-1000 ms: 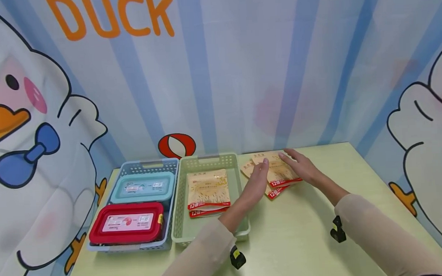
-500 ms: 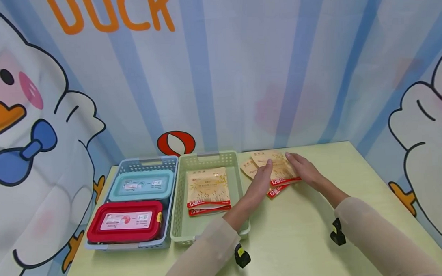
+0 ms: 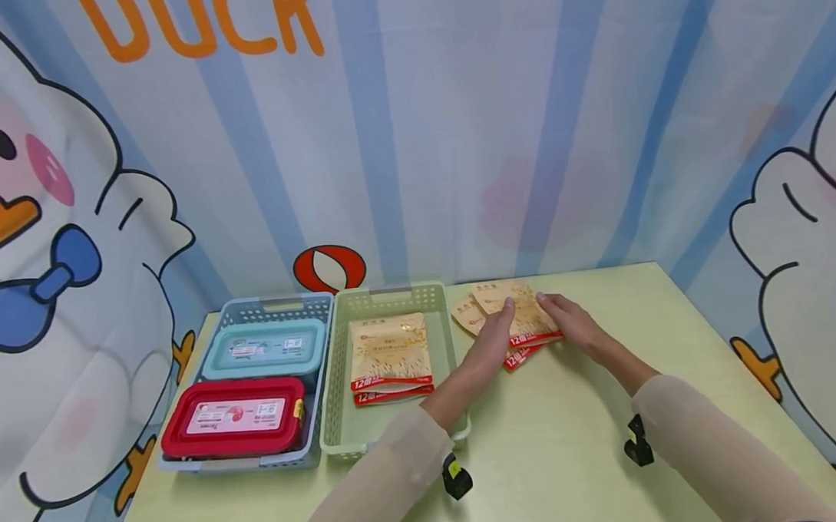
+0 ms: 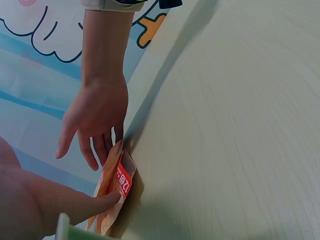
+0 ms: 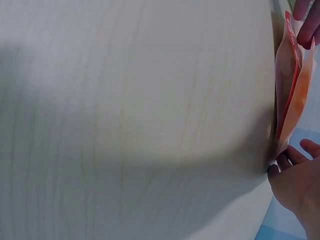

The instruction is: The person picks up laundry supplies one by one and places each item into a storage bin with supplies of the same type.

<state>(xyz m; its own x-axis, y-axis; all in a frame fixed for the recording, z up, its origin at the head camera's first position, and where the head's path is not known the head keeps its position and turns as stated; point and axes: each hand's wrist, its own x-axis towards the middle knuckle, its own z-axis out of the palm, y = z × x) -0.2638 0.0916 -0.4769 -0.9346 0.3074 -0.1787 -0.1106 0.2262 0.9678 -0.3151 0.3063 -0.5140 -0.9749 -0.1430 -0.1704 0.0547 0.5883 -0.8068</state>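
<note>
Two beige packets with red bottom strips lie overlapped at the back of the table, right of the green basket. My left hand touches the left side of the upper packet, its thumb lying against the front. At that packet's right edge, my right hand touches with fairly straight fingers. The lower packet sticks out to the left and below. In the left wrist view one finger of my left hand presses the packet near its red strip. The right wrist view shows the packets edge-on between both hands.
A green basket holds stacked beige packets. Left of it, a blue basket holds a teal-lidded box and a red-lidded box. A printed curtain hangs behind the table.
My right hand has slid from over the upper packet to its right edge, and my left hand has come in closer from the left. The upper packet has shifted slightly.
</note>
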